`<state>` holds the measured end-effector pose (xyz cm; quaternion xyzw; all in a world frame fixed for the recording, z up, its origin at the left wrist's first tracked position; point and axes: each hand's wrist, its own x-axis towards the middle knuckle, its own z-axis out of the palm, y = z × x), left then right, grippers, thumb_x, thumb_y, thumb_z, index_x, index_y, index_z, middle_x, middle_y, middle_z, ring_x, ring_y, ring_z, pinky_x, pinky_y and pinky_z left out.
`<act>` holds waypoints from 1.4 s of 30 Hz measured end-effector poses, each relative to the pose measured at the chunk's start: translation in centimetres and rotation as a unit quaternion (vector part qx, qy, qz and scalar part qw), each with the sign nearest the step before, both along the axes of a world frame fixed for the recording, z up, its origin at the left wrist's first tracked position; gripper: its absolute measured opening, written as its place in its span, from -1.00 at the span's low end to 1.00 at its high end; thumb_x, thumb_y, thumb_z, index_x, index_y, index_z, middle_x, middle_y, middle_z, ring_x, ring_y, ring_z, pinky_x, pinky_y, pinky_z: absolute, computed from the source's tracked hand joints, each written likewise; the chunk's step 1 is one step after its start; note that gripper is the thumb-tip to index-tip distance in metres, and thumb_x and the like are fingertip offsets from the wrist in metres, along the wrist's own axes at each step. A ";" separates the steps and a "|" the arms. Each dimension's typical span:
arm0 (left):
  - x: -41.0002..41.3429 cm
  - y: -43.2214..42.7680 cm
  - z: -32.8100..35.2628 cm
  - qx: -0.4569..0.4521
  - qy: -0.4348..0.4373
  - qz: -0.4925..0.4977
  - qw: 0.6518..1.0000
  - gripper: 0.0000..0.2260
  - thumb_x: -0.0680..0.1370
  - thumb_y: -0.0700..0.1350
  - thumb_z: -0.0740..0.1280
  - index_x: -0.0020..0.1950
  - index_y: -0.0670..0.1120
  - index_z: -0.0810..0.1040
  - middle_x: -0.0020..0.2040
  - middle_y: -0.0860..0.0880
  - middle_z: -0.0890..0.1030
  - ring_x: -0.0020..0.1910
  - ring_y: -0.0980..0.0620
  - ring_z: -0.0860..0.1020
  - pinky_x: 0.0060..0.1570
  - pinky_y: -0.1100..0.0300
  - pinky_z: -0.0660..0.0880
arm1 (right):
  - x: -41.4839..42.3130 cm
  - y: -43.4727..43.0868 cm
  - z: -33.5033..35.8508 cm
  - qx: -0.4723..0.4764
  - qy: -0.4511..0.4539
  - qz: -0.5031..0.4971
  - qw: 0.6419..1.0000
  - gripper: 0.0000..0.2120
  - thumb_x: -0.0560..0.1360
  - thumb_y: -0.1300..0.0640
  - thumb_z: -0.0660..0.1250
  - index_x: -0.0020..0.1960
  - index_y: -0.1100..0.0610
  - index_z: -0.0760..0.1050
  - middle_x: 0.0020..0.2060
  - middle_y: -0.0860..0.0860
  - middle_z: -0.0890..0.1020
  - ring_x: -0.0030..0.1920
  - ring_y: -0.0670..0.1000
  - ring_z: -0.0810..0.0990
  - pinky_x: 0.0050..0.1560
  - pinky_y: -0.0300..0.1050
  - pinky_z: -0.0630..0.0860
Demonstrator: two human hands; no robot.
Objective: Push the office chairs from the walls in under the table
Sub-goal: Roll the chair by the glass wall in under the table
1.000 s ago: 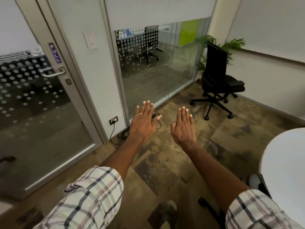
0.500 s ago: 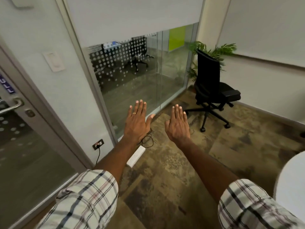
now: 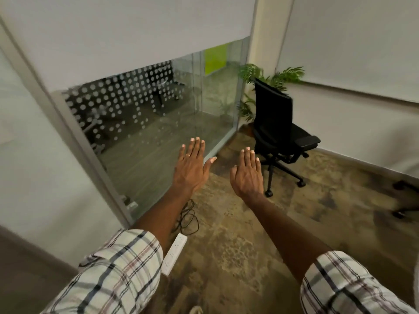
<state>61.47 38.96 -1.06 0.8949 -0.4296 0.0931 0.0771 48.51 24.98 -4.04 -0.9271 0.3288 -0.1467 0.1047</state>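
A black office chair (image 3: pixel 275 123) on castors stands in the far corner, its back towards the glass wall and its seat facing right. Both my arms are stretched out in front of me, palms down. My left hand (image 3: pixel 191 168) is flat and open, holding nothing, well short of the chair and to its left. My right hand (image 3: pixel 247 173) is open too, empty, hovering in front of the chair's base without touching it. The castors of another chair (image 3: pixel 401 200) show at the right edge. The table is out of view.
A glass wall (image 3: pixel 158 123) with a dotted film runs along the left. On the carpet below my left arm lie a white power strip (image 3: pixel 174 254) and a coiled black cable (image 3: pixel 188 218). A green plant (image 3: pixel 272 75) stands behind the chair. A white wall closes the right side.
The view has swung to the right: the door with its handle has left the frame and the white table edge at the right is gone. The corner chair looks nearer. Both hands stay open.
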 end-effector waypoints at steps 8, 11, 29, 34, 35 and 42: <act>9.8 -8.1 0.9 -0.012 -0.014 -0.072 0.997 -0.32 0.72 0.24 -0.18 0.71 -0.17 -0.01 0.71 -0.14 0.00 0.70 -0.08 -0.09 0.66 -0.10 -0.13 | 6.7 -8.1 0.7 0.002 0.005 -0.067 0.998 -0.36 0.68 -0.04 -0.07 0.66 0.22 -0.12 0.66 0.16 -0.10 0.66 0.09 -0.16 0.66 0.10 -0.15; 13.8 -11.1 1.4 -0.012 -0.010 -0.071 0.997 -0.33 0.72 0.24 -0.18 0.71 -0.17 -0.03 0.71 -0.14 0.00 0.70 -0.08 -0.09 0.66 -0.09 -0.13 | 10.3 -11.9 2.1 -0.007 -0.012 -0.086 0.996 -0.37 0.68 -0.02 -0.06 0.66 0.23 -0.10 0.66 0.16 -0.08 0.67 0.10 -0.15 0.66 0.09 -0.15; 32.5 -36.7 0.5 -0.022 -0.005 -0.134 0.991 -0.31 0.70 0.23 -0.17 0.70 -0.18 0.01 0.71 -0.15 0.03 0.70 -0.09 -0.06 0.65 -0.11 -0.11 | 27.1 -35.3 0.6 -0.015 -0.025 -0.155 0.988 -0.37 0.69 -0.03 -0.04 0.66 0.24 -0.06 0.66 0.16 -0.02 0.67 0.11 -0.11 0.66 0.10 -0.14; 37.7 -46.5 1.3 -0.031 -0.014 -0.164 0.986 -0.36 0.74 0.21 -0.08 0.70 -0.17 0.05 0.71 -0.14 0.06 0.70 -0.09 -0.03 0.65 -0.11 -0.11 | 30.7 -43.4 2.1 -0.024 -0.036 -0.193 0.980 -0.38 0.69 -0.02 -0.04 0.66 0.23 -0.06 0.66 0.15 -0.03 0.67 0.11 -0.11 0.66 0.10 -0.14; 38.5 -48.2 0.8 -0.012 -0.001 -0.174 0.985 -0.34 0.73 0.24 -0.10 0.70 -0.17 0.04 0.71 -0.14 0.05 0.70 -0.09 -0.04 0.65 -0.11 -0.11 | 31.3 -44.9 1.8 -0.009 -0.027 -0.201 0.979 -0.38 0.69 -0.02 -0.04 0.66 0.23 -0.06 0.67 0.16 -0.04 0.67 0.11 -0.11 0.66 0.10 -0.13; 44.8 -57.7 0.9 -0.023 -0.010 -0.215 0.976 -0.13 0.60 0.39 -0.34 0.70 -0.18 0.04 0.71 -0.14 0.06 0.70 -0.09 -0.04 0.66 -0.10 -0.13 | 34.9 -53.2 1.5 -0.034 -0.045 -0.264 0.963 -0.39 0.70 -0.02 -0.04 0.66 0.25 -0.05 0.66 0.17 -0.01 0.67 0.12 -0.09 0.66 0.10 -0.13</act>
